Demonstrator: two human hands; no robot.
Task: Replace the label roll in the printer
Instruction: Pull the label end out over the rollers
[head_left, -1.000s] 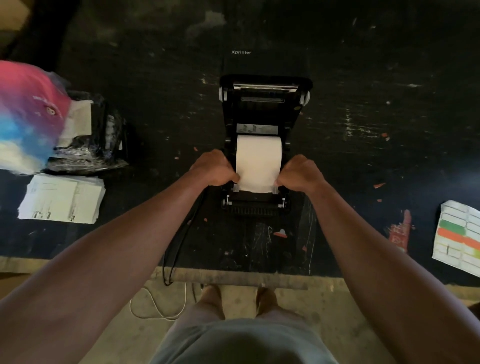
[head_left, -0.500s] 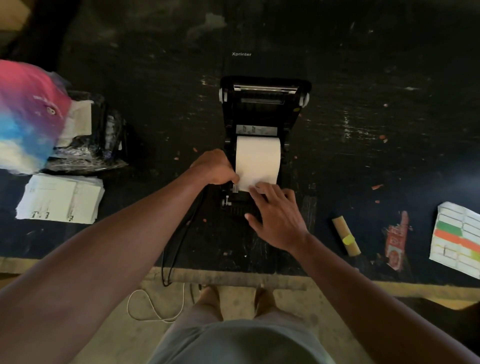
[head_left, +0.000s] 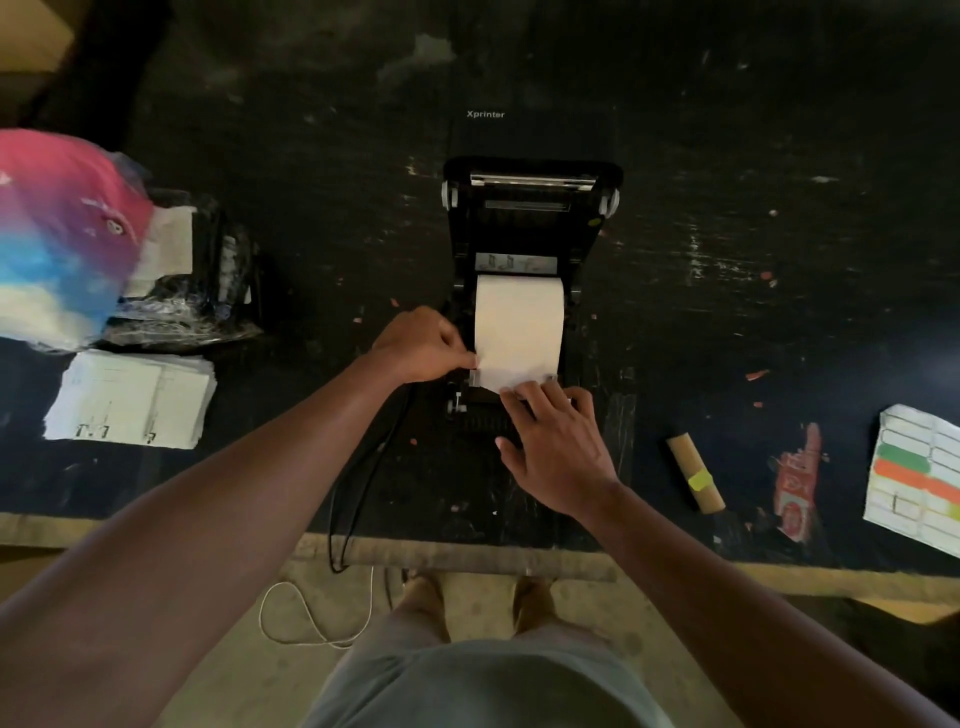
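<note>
A black label printer stands on the dark table with its lid swung open to the back. A white label roll lies in its bay, its paper end drawn toward me over the front guides. My left hand pinches the paper's left edge near the front. My right hand lies flat with straight fingers, its fingertips pressing on the paper's front end at the printer's front. A bare brown cardboard core with a yellow sticker lies to the right of the printer.
A stack of white sheets and a plastic-wrapped bundle lie at the left under a pink and blue cap. A coloured label sheet is at the right. A black cable hangs over the table's front edge.
My right hand left the roll's right side, moved to the front and now presses flat on the paper end. The left hand keeps its pinch. The cardboard core came into view.
</note>
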